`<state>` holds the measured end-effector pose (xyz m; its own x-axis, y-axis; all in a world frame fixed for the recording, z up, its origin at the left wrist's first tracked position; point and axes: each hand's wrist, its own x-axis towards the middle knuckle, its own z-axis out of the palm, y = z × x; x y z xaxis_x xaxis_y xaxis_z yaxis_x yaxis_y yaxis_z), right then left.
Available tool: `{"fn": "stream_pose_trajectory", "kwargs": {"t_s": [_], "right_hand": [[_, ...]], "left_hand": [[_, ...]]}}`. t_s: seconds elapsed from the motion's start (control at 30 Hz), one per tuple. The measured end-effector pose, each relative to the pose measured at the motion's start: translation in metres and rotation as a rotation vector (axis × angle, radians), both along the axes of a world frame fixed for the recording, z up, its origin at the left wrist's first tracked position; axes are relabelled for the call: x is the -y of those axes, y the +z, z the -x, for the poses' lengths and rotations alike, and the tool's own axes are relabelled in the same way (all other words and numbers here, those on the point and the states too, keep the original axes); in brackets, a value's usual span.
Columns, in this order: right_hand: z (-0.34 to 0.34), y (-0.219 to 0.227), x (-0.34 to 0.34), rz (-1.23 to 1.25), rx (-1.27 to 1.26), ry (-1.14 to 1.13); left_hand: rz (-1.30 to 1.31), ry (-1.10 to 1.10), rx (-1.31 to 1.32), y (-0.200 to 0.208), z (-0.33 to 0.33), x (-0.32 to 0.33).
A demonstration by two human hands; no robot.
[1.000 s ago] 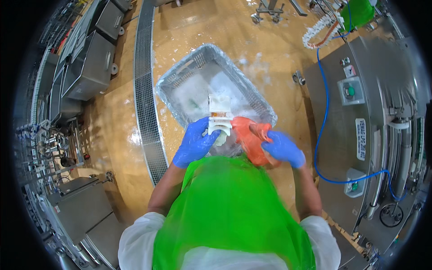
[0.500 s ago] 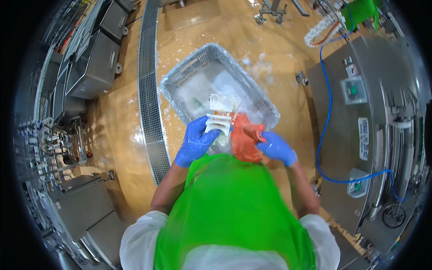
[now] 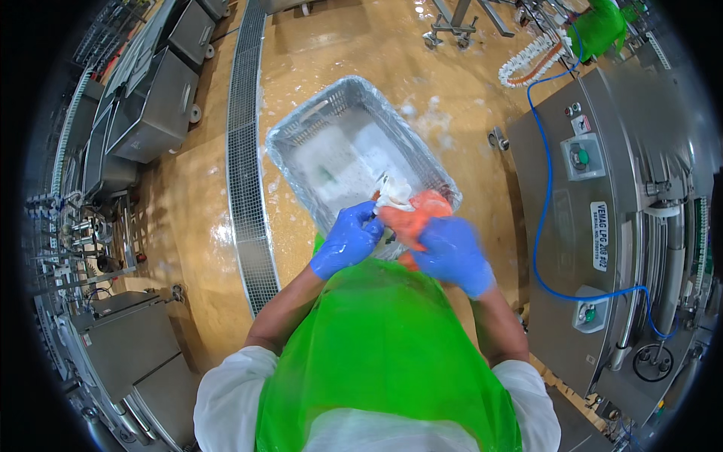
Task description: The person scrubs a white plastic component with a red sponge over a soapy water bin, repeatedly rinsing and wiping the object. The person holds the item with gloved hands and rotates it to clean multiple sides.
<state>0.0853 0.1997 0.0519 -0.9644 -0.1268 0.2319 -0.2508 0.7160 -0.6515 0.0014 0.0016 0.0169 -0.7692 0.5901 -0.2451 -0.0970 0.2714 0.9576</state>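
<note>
Both my hands wear blue gloves and work over the near end of a grey crate (image 3: 301, 197) that holds foamy water (image 3: 331, 162). My left hand (image 3: 348, 242) is closed on a white segmented chain-like part (image 3: 395, 193) with some orange on it. My right hand (image 3: 456, 256), slightly blurred, grips an orange cloth (image 3: 410, 222). The cloth lies against the white part and covers some of it. Behind the cloth and fingers, the part's lower end is hidden.
The crate stands on a wet tan floor (image 3: 199, 218) with foam patches. A drain grating (image 3: 245, 151) runs along its left. Steel bins (image 3: 154, 105) line the far left. On the right stands a steel machine (image 3: 553, 233) with a blue hose (image 3: 548, 166).
My right hand has moved left and closer to my left hand, bringing the orange cloth onto the white part. The white part is now more covered and turned.
</note>
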Motion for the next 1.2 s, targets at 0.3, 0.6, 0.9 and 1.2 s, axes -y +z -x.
{"fn": "stream_pose_trajectory", "kwargs": {"t_s": [0.3,0.6,0.9,1.2], "right_hand": [[-0.003,0.012,0.005,-0.043,0.098,0.006],[0.001,0.039,-0.009,-0.099,0.192,-0.006],[0.001,0.025,-0.001,-0.072,0.108,0.028],[-0.027,0.027,0.017,-0.109,0.133,-0.028]], "left_hand": [[0.122,-0.105,-0.133,-0.005,-0.003,0.005],[0.056,-0.238,0.11,0.002,0.002,0.019],[0.046,-0.246,0.043,-0.004,0.004,0.02],[0.111,-0.172,0.055,-0.014,0.013,0.023]]}}
